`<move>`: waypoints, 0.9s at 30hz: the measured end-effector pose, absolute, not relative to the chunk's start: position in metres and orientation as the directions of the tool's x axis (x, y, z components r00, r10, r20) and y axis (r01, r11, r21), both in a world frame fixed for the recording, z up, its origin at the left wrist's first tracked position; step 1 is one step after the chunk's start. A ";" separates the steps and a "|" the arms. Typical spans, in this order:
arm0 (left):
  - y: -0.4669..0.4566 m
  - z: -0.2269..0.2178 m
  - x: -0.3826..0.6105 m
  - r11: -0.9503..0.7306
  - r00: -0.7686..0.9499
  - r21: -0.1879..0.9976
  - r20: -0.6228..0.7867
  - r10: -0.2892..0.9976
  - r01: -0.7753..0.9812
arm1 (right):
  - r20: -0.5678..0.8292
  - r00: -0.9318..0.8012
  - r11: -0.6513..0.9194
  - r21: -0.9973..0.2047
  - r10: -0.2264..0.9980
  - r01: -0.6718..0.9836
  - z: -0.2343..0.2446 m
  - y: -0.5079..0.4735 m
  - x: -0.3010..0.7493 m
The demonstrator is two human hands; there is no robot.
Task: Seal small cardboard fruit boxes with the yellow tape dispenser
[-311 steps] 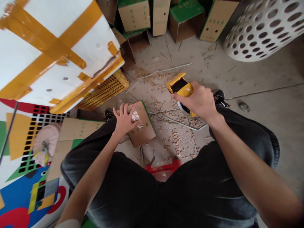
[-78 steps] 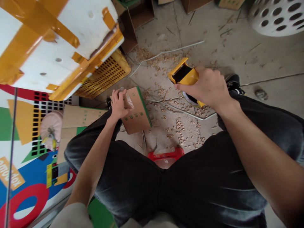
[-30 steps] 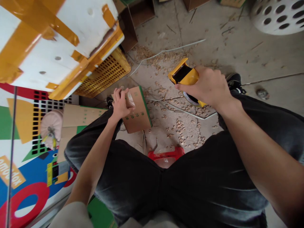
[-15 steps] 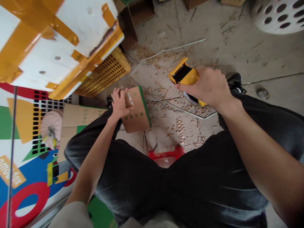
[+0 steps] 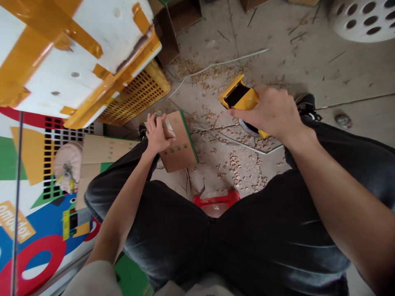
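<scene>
My right hand (image 5: 273, 111) is wrapped round a yellow tape dispenser (image 5: 239, 96) with a black inner part. The dispenser hangs above the floor, apart from the box, and a roll shows partly below it. My left hand (image 5: 158, 133) is on a brown cardboard box (image 5: 179, 152) with green edges, near my left knee. Its fingers bend near the box's far edge, and the thumb lies across the face. A strip of shiny clear tape (image 5: 169, 128) shows on the box beside these fingers. What the fingertips touch is partly hidden.
A white foam box (image 5: 83, 53) with orange tape stands at upper left by a yellow crate (image 5: 142, 88). Small round scraps (image 5: 236, 164) litter the floor. A white strip (image 5: 216, 63), a red plastic object (image 5: 219, 200) and a white basket with holes (image 5: 364, 24) are also there.
The cardboard box has shifted very slightly to the right in view. Both hands keep nearly the same place and hold.
</scene>
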State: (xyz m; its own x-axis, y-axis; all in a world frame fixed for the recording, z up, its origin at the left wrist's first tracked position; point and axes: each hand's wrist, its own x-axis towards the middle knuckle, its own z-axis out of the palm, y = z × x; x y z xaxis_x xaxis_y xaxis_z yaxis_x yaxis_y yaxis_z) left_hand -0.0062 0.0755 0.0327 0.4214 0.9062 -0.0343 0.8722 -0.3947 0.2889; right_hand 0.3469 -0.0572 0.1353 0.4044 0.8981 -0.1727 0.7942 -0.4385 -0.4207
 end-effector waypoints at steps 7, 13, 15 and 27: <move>0.079 0.038 -0.007 -0.439 0.467 0.268 -0.050 0.883 0.858 | -0.180 0.420 -0.457 -0.395 0.889 0.797 0.137 -0.057 0.346; 0.075 0.041 -0.004 -0.421 0.442 0.258 -0.027 0.896 0.869 | -0.181 0.410 -0.447 -0.420 0.894 0.790 0.136 -0.057 0.347; 0.074 0.041 -0.003 -0.422 0.446 0.265 -0.034 0.894 0.867 | -0.183 0.407 -0.446 -0.422 0.895 0.789 0.137 -0.057 0.346; 0.081 0.035 -0.007 -0.408 0.447 0.329 -0.052 0.893 0.852 | -0.163 0.389 -0.420 -0.435 0.907 0.797 0.131 -0.057 0.349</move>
State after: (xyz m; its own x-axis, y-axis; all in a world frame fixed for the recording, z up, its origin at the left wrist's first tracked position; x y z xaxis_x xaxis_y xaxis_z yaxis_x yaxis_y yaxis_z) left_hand -0.0070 0.0813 0.0353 0.4472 0.8929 -0.0517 0.8520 -0.4077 0.3285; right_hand 0.3495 -0.0566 0.1306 0.3891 0.9067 -0.1627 0.7965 -0.4199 -0.4350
